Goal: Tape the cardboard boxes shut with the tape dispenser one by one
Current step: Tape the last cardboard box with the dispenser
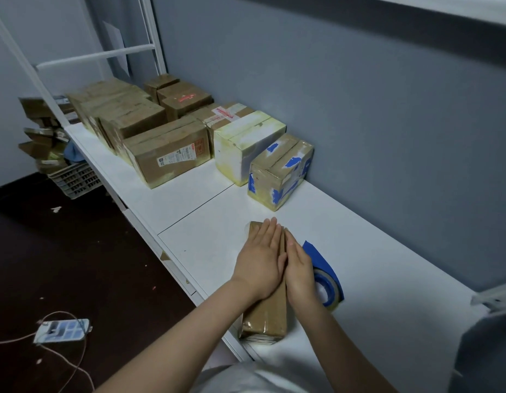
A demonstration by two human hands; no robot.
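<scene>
The narrow cardboard box (267,316) lies lengthwise near the front edge of the white table (373,268), its top flaps pressed flat by the left hand (259,263) and right hand (298,268), fingers straight, gripping nothing. The blue tape dispenser (325,275) rests just beside the right hand. Releasing one hand to fetch it may let the flaps spring open, or skew the seam.
</scene>
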